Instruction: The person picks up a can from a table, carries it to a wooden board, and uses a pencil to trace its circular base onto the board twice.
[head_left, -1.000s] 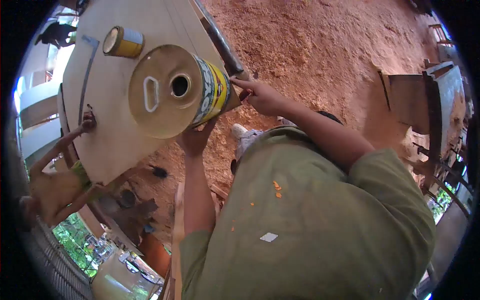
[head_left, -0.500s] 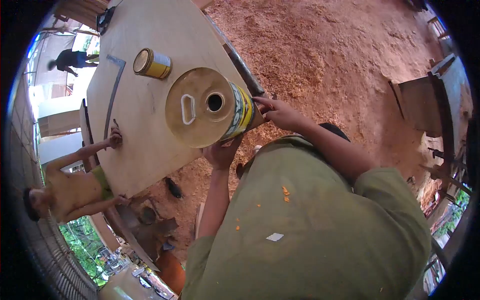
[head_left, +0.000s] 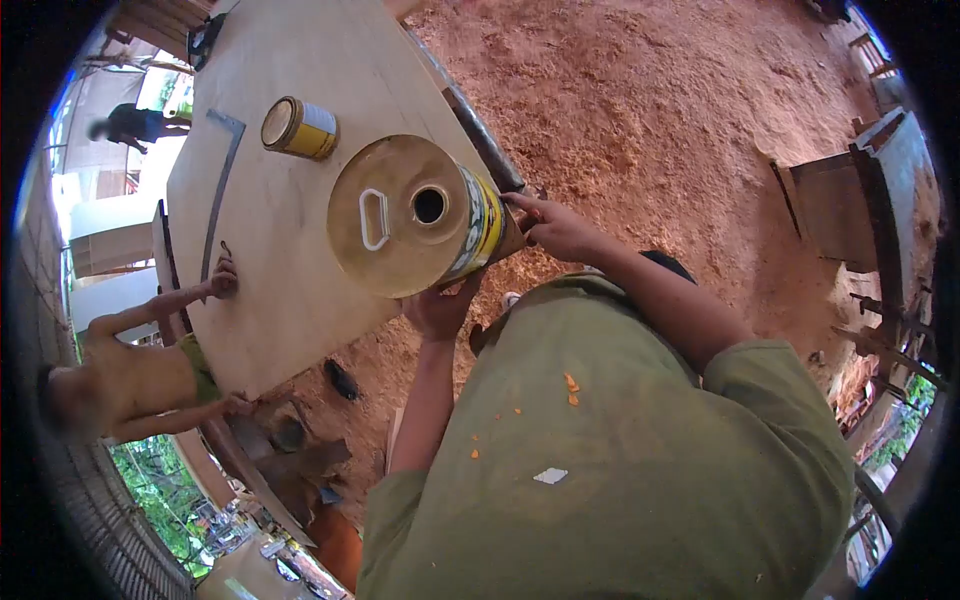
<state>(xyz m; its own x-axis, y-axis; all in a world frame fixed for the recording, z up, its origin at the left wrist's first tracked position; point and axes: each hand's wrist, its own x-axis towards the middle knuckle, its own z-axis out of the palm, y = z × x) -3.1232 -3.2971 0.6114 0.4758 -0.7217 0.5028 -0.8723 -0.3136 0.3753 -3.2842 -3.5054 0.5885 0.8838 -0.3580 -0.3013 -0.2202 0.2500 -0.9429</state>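
Observation:
A large round metal can (head_left: 400, 215) with a white handle and a round dark opening in its top stands at the near corner of a plywood sheet (head_left: 300, 320). My left hand (head_left: 440, 308) is closed at the sheet's near edge, right below the can; its fingertips are partly hidden by the can. My right hand (head_left: 555, 228) grips the sheet's corner on the can's right, index finger stretched toward the yellow label. A smaller yellow-labelled can (head_left: 300, 128) stands beyond the large one. To its left lies a metal carpenter's square (head_left: 223, 190).
Across the sheet another person (head_left: 150, 385) has one hand (head_left: 224, 278) on it and the other at its edge. A second person (head_left: 145, 125) is farther back. A dark pipe or beam (head_left: 485, 135) runs along the sheet's right side. Reddish, shavings-strewn ground (head_left: 640, 110) lies beyond.
The view has shifted slightly, so the sheet and cans sit a little farther left. My hands keep the same hold. The distant person has changed posture slightly.

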